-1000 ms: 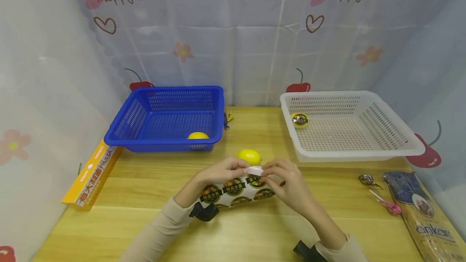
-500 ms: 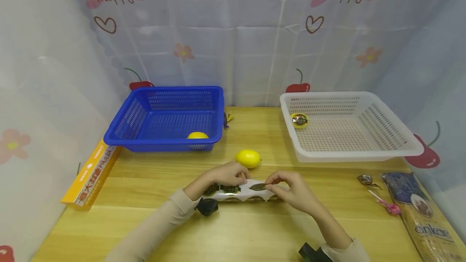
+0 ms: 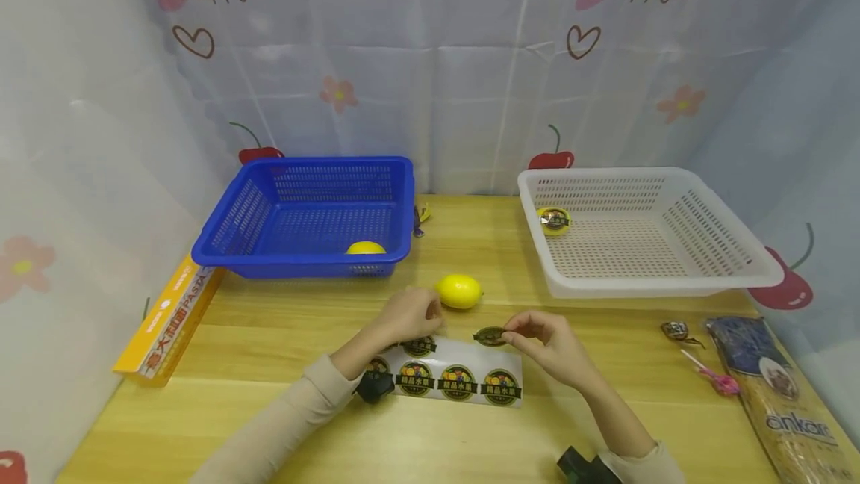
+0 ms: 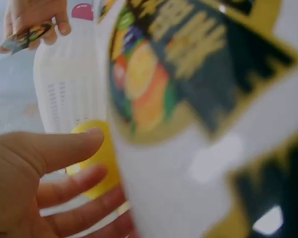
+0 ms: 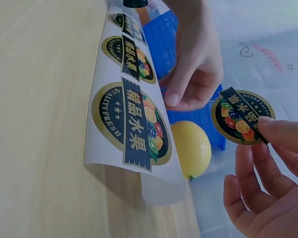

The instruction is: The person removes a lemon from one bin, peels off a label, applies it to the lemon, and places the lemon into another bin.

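Observation:
My right hand (image 3: pixel 554 349) pinches an oval black-and-gold fruit sticker (image 5: pixel 243 116) by its edge, between thumb and fingers. A white sticker sheet (image 3: pixel 463 355) lies curved on the table below both hands, several similar labels printed on it. Over its far left part is my left hand (image 3: pixel 410 316); in the left wrist view the thumb (image 4: pixel 74 148) stands apart from the loosely bent fingers, and no grip on the sheet shows. Just beyond the sheet rests a yellow lemon (image 3: pixel 459 292), close to the left fingertips.
Behind stand a blue basket (image 3: pixel 302 269) with a lemon (image 3: pixel 366 248) and a white basket (image 3: pixel 658 291) with a stickered lemon (image 3: pixel 554 221). A pasta box (image 3: pixel 164 323) lies left. Right are wrapped candies, a lollipop (image 3: pixel 719 381) and a pasta bag (image 3: pixel 782 394).
The sticker has come off the sheet in my right hand, which has moved slightly right. The sheet has dropped and spread toward the front, and my left hand has let it go.

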`<state>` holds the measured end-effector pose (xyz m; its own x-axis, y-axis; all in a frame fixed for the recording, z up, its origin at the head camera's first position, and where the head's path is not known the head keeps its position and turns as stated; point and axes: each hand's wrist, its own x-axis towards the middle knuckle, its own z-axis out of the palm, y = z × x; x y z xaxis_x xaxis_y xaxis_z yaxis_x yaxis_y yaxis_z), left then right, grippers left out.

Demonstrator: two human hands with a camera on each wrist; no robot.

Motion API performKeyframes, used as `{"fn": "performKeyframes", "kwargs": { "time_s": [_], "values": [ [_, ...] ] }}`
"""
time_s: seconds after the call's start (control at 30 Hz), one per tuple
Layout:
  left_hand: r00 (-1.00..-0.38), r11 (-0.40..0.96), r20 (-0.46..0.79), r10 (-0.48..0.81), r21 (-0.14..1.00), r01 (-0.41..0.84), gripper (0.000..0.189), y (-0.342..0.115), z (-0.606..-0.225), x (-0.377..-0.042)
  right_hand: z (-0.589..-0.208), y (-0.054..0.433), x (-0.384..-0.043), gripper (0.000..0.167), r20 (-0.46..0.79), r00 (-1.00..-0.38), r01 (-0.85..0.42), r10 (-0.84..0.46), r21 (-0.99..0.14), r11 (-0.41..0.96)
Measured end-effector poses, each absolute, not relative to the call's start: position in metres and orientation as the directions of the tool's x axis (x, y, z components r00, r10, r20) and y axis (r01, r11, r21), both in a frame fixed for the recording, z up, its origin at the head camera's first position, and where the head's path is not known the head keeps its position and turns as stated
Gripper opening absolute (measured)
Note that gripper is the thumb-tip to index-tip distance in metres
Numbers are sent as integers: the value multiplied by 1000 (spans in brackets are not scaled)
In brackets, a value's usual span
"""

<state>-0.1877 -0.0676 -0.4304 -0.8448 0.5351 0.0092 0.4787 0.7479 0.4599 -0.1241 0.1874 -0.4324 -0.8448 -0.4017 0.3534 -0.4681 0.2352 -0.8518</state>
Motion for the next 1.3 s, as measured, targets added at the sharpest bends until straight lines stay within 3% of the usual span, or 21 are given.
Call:
{"fn": "performKeyframes", "kwargs": {
  "time_s": [0.13, 0.3, 0.47, 0.63, 1.1, 1.3],
  "values": [
    [-898, 763, 65, 435, 504, 405, 43, -70, -426, -194, -434, 189, -128, 8, 358, -853, -457, -381, -864, 210],
    [-879, 687, 45, 474, 605, 402, 73, -68, -425, -207, -436, 190, -133, 7, 326, -870, -416, -370, -889, 194],
    [-813, 596, 36, 581, 661, 455, 70, -59, -430, -221, -437, 190, -138, 5, 293, -882, -381, -368, -905, 192],
    [-785, 573, 19, 619, 673, 468, 68, -50, -438, -231, -438, 190, -142, 7, 267, -892, -346, -365, -923, 170],
    [-807, 542, 51, 588, 716, 440, 62, -44, -444, -231, -442, 191, -150, 16, 178, -934, -229, -310, -964, 137],
    [-832, 376, 26, 555, 884, 279, 61, -48, -433, -225, -432, 189, -152, 17, 173, -931, -234, -322, -959, 161]
  ]
}}
